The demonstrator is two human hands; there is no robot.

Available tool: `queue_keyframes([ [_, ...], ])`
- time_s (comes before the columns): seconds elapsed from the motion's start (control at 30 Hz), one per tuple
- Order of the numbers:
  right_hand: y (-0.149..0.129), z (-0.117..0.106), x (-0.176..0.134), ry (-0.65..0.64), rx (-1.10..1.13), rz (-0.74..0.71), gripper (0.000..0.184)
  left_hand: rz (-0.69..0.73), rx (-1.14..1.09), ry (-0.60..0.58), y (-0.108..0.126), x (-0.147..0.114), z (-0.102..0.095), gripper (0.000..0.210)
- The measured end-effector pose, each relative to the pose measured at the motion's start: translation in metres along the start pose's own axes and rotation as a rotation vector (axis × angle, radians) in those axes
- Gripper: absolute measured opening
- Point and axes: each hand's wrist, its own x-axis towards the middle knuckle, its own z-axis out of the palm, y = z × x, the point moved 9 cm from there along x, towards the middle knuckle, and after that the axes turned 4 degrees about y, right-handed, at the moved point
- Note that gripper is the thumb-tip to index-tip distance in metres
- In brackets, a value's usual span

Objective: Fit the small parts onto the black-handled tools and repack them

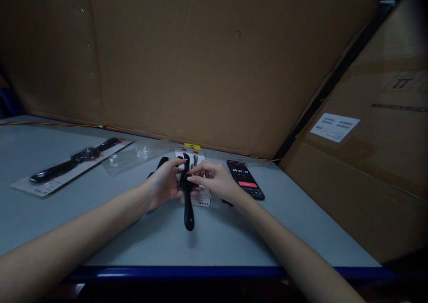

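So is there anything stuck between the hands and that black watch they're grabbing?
No, nothing visible is in between. The left hand and right hand both already hold the black watch with their fingers, above the white card on the table.

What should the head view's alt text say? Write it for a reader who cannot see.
Both hands, left and right, hold a black watch above a grey table. A phone showing a timer lies to the right, a second watch on a card to the left, cardboard behind.
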Motion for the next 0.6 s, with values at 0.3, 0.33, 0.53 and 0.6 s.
queue_keyframes([
  [0.3,-0.016,0.005,-0.002,-0.025,-0.228,-0.201,0.016,-0.039,0.020,-0.086,-0.007,-0.001,0.007,0.033],
  [0.33,-0.019,0.008,-0.003,-0.044,-0.270,-0.234,0.015,-0.041,0.017,-0.080,-0.007,-0.001,0.007,0.033],
  [0.53,-0.027,0.015,-0.008,-0.116,-0.438,-0.367,0.014,-0.042,0.001,-0.055,-0.005,-0.001,0.005,0.031],
  [0.6,-0.029,0.014,-0.008,-0.121,-0.423,-0.382,0.014,-0.025,-0.006,-0.065,-0.004,-0.001,0.005,0.031],
])
